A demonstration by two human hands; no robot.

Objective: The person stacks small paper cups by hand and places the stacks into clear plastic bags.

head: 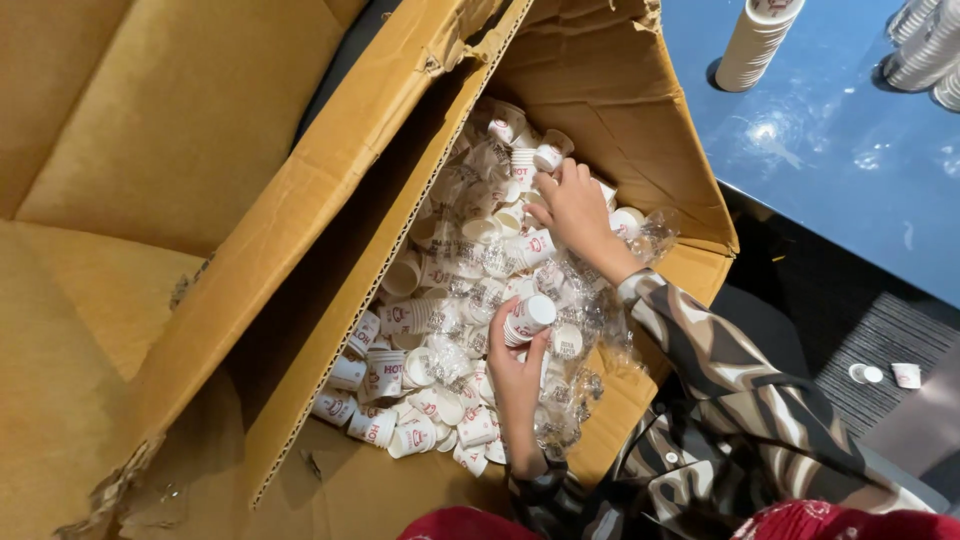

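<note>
We see the left hand (517, 368) closed around a short stack of paper cups (526, 319) above the loose cups (420, 385) in the cardboard box (330, 180). The right hand (575, 207) reaches deeper in, fingers curled on a cup (548, 156). Tall cup stacks (752, 42) stand on the blue table (830, 150).

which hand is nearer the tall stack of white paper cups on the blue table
Right. The right hand is deep in the box, closer to the tall stack of white paper cups; the left hand sits nearer the person.

White cups (455, 290), red print; brown cardboard box (330, 200); brown-cream swirl sleeves (700, 350); blue table (830, 150).
</note>
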